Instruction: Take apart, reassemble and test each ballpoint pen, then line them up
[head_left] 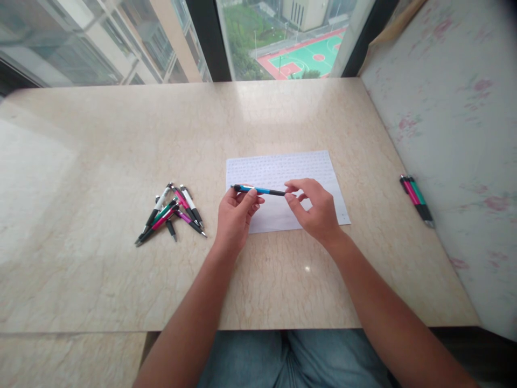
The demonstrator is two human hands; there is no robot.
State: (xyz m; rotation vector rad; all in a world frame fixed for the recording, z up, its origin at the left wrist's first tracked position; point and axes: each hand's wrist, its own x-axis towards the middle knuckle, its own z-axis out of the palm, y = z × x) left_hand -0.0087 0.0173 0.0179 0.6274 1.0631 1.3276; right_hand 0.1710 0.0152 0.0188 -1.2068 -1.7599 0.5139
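A blue ballpoint pen [262, 190] with a black grip lies nearly level above a sheet of lined paper [283, 168] covered in writing. My left hand [236, 218] is closed around its clicker end, thumb on top. At the other end, the thumb and fingers of my right hand [315, 210] pinch about the pen's tip, which they partly hide. Both hands hover over the lower half of the paper.
Left of the paper lies a loose pile of several pens [172, 213], white, pink, green and purple with black grips. Two pens, pink [412, 194] and green [420, 195], lie side by side along the right wall [452, 134]. Windows border the stone-patterned surface [121, 291] at the back.
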